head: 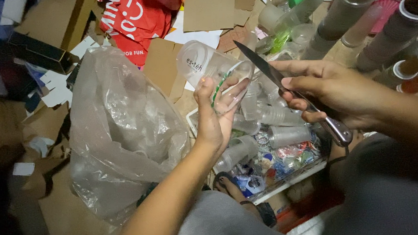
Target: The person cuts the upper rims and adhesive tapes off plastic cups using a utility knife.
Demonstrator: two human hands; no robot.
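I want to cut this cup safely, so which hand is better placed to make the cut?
Likely the right hand: it already grips the knife, blade tip near the clear plastic cup. The left hand holds that cup.

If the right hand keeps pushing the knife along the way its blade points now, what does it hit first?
Most likely the clear plastic cup held in the left hand. The right hand aims the knife up-left, its tip by the cup's rim; depth is unclear, so it may pass behind.
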